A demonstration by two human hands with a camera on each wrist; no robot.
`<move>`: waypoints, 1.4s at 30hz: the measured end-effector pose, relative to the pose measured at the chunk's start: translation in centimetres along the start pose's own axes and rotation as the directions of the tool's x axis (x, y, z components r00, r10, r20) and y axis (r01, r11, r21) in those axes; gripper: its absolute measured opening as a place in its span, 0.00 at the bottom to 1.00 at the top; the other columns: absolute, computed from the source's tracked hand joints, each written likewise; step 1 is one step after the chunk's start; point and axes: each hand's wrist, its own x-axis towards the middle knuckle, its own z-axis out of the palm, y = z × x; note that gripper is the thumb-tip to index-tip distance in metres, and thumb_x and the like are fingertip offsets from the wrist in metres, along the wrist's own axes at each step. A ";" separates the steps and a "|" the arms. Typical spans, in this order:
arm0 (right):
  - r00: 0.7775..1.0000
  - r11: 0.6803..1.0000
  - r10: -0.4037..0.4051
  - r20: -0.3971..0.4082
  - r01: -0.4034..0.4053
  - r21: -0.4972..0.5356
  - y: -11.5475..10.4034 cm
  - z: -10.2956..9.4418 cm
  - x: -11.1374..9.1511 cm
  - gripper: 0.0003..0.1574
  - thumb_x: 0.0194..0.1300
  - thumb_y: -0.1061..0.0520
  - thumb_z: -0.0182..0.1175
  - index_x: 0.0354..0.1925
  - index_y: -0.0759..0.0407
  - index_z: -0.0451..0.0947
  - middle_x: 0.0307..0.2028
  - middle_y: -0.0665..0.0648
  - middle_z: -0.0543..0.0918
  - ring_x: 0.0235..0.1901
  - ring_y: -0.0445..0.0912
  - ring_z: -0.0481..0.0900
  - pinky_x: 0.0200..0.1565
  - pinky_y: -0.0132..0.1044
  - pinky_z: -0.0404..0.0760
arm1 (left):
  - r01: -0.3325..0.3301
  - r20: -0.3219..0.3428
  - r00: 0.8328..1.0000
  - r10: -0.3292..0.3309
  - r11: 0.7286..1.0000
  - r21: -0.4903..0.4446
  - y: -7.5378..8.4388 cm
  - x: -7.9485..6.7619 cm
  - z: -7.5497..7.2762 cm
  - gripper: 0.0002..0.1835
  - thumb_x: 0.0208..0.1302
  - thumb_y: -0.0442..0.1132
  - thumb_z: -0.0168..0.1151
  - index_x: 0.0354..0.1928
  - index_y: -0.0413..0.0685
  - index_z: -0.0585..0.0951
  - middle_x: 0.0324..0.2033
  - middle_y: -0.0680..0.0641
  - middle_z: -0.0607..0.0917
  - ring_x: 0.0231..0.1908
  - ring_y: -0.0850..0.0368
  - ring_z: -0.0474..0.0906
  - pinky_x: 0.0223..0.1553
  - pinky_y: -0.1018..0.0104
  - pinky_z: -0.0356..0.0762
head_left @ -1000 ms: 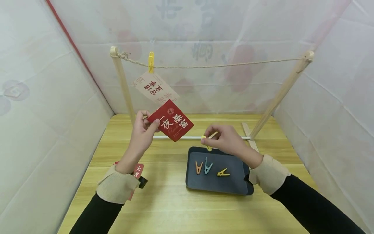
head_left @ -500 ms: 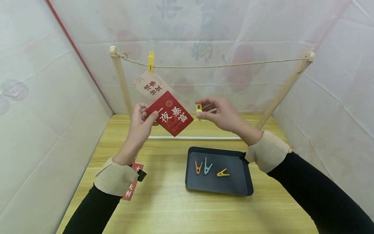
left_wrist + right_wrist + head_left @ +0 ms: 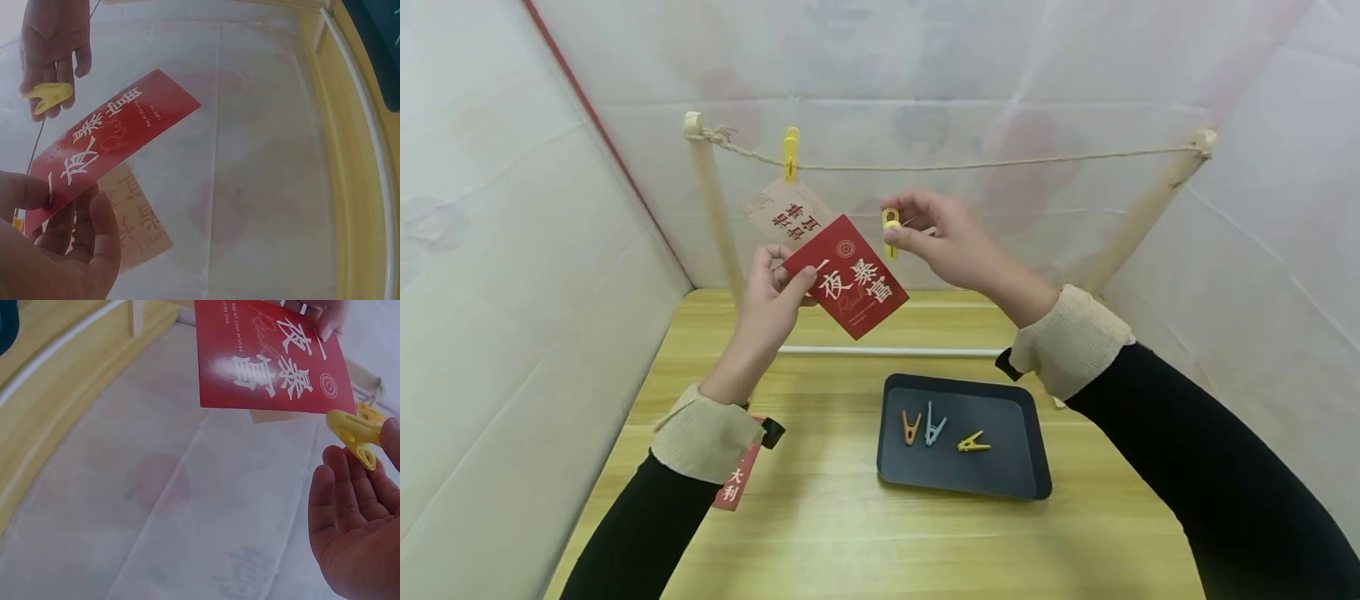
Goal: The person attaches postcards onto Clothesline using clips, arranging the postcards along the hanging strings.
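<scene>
My left hand (image 3: 772, 292) pinches a red card (image 3: 854, 283) with white characters by its left corner, thumb in front and fingers behind. Just right of the card's top, my right hand (image 3: 943, 233) pinches a yellow clothespin (image 3: 891, 233) between thumb and fingers. In the right wrist view that clothespin (image 3: 353, 434) appears near the card's corner; whether they touch I cannot tell. Behind the red card, a beige card (image 3: 786, 210) hangs from the twine (image 3: 970, 167) under another yellow clothespin (image 3: 791, 154). The red card partly covers it.
Wooden posts (image 3: 715, 200) hold up the twine. On the table a dark tray (image 3: 891, 477) carries an orange clothespin (image 3: 911, 428), a blue clothespin (image 3: 935, 425) and a yellow clothespin (image 3: 974, 442). Another red paper (image 3: 734, 483) lies partly under the left forearm. A white rod (image 3: 895, 351) crosses behind the tray.
My right hand has risen from above the tray, moving up and left with the yellow clothespin toward the red card. The left hand has lifted the red card slightly.
</scene>
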 end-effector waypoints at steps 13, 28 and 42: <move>0.997 0.998 0.012 -0.070 -0.008 0.057 -1.1 -1.7 1.9 0.24 0.74 0.53 0.57 0.65 0.55 0.72 0.49 0.54 0.79 0.46 0.44 0.80 0.46 0.39 0.80 | 0.013 -0.022 1.000 -0.013 0.999 -0.036 0.1 1.3 0.9 0.10 0.74 0.35 0.53 0.50 0.51 0.63 0.51 0.36 0.84 0.45 0.50 0.84 0.43 0.61 0.85; 0.956 0.980 0.031 -0.290 0.027 0.195 -2.7 -2.2 3.9 0.17 0.72 0.57 0.60 0.57 0.56 0.79 0.43 0.53 0.82 0.40 0.45 0.85 0.33 0.38 0.81 | 0.009 -0.022 1.000 -0.010 0.999 -0.047 0.6 2.6 1.5 0.10 0.74 0.36 0.53 0.49 0.51 0.63 0.52 0.37 0.83 0.42 0.50 0.85 0.41 0.63 0.85; 0.907 0.962 0.035 -0.419 0.083 0.260 -3.5 -0.9 5.1 0.12 0.68 0.62 0.63 0.49 0.62 0.81 0.38 0.56 0.84 0.37 0.48 0.86 0.31 0.36 0.84 | 0.021 -0.038 0.999 -0.023 0.999 -0.040 0.7 3.4 1.2 0.09 0.75 0.36 0.52 0.49 0.52 0.63 0.51 0.38 0.84 0.42 0.49 0.85 0.43 0.61 0.85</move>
